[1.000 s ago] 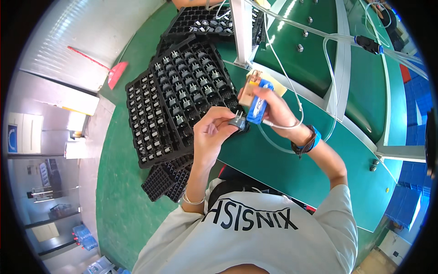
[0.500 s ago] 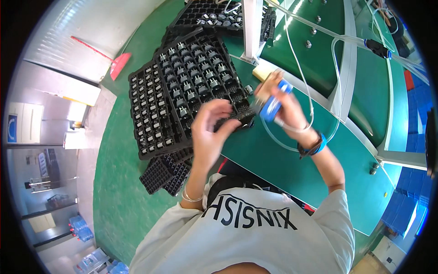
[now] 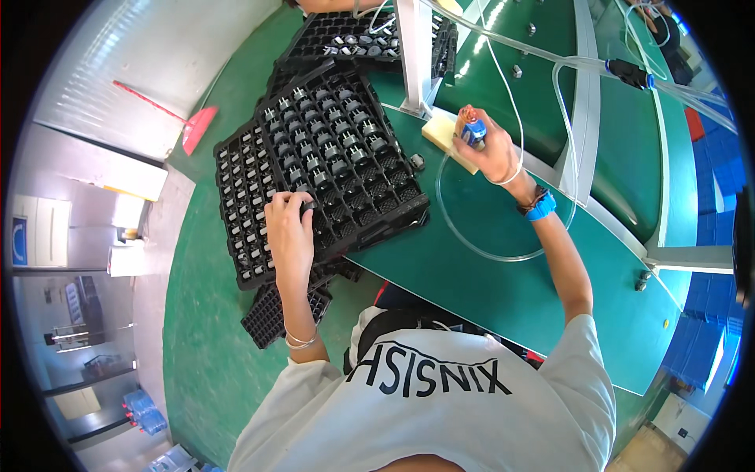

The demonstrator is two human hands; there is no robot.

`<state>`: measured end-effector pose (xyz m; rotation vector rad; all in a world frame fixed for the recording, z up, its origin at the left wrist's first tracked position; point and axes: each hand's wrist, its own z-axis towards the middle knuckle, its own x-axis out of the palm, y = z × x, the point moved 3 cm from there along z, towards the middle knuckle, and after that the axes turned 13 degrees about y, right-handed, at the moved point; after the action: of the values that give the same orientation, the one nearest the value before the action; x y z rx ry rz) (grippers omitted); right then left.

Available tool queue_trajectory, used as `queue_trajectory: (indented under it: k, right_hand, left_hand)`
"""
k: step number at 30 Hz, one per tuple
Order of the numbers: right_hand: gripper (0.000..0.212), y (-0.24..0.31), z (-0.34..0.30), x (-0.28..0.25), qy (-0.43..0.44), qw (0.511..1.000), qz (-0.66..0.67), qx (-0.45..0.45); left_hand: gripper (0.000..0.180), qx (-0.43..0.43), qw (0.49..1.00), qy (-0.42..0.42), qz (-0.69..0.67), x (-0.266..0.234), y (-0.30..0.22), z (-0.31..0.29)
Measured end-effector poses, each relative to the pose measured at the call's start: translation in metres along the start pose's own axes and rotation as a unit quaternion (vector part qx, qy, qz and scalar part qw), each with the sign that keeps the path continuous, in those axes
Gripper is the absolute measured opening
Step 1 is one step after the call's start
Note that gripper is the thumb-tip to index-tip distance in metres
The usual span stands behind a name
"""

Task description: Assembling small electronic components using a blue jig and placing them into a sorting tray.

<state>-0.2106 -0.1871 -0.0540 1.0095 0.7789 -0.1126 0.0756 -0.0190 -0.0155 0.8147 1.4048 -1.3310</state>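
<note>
My left hand (image 3: 289,230) rests on the near part of a black compartment tray (image 3: 346,169), fingertips pinched on a small dark part in one of its cells. Many cells farther back hold small black and silver parts. My right hand (image 3: 486,145) is raised over the green bench, shut on a blue and orange hand tool (image 3: 473,130) with a clear hose (image 3: 472,236) looping from it. Under that hand lies a pale yellow sponge pad (image 3: 442,135).
Another black tray (image 3: 236,204) lies under the first, with more stacked lower (image 3: 271,315) and at the back (image 3: 354,39). The green bench (image 3: 503,291) carries a white post (image 3: 415,55), metal rails and hoses. A red broom (image 3: 185,126) lies on the green floor.
My left hand left the tool and dropped down left onto the tray. My right hand carried the tool away to the right, over the sponge pad.
</note>
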Motion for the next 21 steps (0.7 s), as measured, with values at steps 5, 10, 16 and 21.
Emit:
queue_trajectory:
  k: [5, 10, 16, 21]
  right_hand:
    - [0.061, -0.004, -0.001, -0.001, 0.016, 0.999, 0.038, -0.018]
    - [0.059, -0.007, 0.001, 0.001, -0.01, 0.998, 0.013, -0.056]
    - [0.03, -0.018, 0.017, -0.004, -0.049, 0.998, -0.043, -0.018]
    - [0.033, -0.095, 0.044, -0.045, -0.189, 0.974, -0.072, 0.099]
  left_hand:
    - [0.015, -0.012, 0.985, -0.022, -0.17, -0.008, 0.004, -0.002]
    - [0.015, 0.029, 0.85, 0.047, -0.524, -0.008, -0.003, -0.003]
    - [0.018, 0.067, 0.682, 0.123, -0.717, -0.002, -0.03, -0.01]
    - [0.024, 0.072, 0.682, 0.089, -0.722, -0.003, -0.026, -0.018]
